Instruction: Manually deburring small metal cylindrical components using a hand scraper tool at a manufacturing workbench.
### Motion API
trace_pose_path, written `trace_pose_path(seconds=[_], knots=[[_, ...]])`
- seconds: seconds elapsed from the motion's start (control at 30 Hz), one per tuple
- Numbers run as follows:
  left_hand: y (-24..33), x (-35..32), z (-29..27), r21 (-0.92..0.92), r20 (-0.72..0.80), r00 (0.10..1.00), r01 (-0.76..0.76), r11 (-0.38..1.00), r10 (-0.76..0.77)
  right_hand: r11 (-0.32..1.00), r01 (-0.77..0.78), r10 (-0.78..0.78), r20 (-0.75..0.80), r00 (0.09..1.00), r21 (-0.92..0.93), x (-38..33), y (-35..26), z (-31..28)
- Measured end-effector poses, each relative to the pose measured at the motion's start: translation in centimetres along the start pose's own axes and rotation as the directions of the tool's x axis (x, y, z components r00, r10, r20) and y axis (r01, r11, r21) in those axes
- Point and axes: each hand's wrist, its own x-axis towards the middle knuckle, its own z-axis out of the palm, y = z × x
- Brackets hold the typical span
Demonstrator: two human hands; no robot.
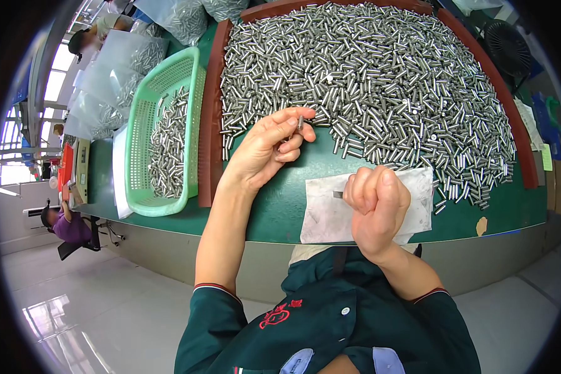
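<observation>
My left hand (pixel 268 144) is closed in a pinch near the edge of a large heap of short metal pins (pixel 368 68). Between its thumb and fingers sits one shiny metal pin (pixel 301 123). Above a smudged white cloth or paper sheet (pixel 323 218), my right hand (pixel 378 202) is curled into a fist. A short dark end (pixel 338 194) shows beside its fingers; whether the fist grips it is hard to see, as the curled fingers hide what is inside.
Dark red bars (pixel 210 124) border the heap on the green table (pixel 271 212). Left of them stands a green plastic basket (pixel 193 93) partly filled with pins. Bags of pins (pixel 115 68), a scale (pixel 81 168) and a black fan (pixel 507 47) stand around. Other people are farther left.
</observation>
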Motion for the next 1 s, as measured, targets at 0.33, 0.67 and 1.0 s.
trace_pose_path(seconds=[0.33,0.67,1.0], knots=[[0.7,-0.5,-0.9,0.205,-0.082,0.99,-0.098,0.974,0.117,1.0,0.004,-0.004,0.009,1.0,0.015,0.0,0.0,0.0],[-0.8,-0.4,1.1,0.983,0.016,0.779,0.101,-0.151,0.627,1.0,0.007,-0.007,0.014,1.0,-0.003,-0.1,-0.1,0.0],[-1.0,-0.1,0.8,0.975,-0.132,0.841,0.016,0.22,0.524,1.0,0.007,-0.007,0.019,1.0,-0.012,0.0,-0.1,0.0]])
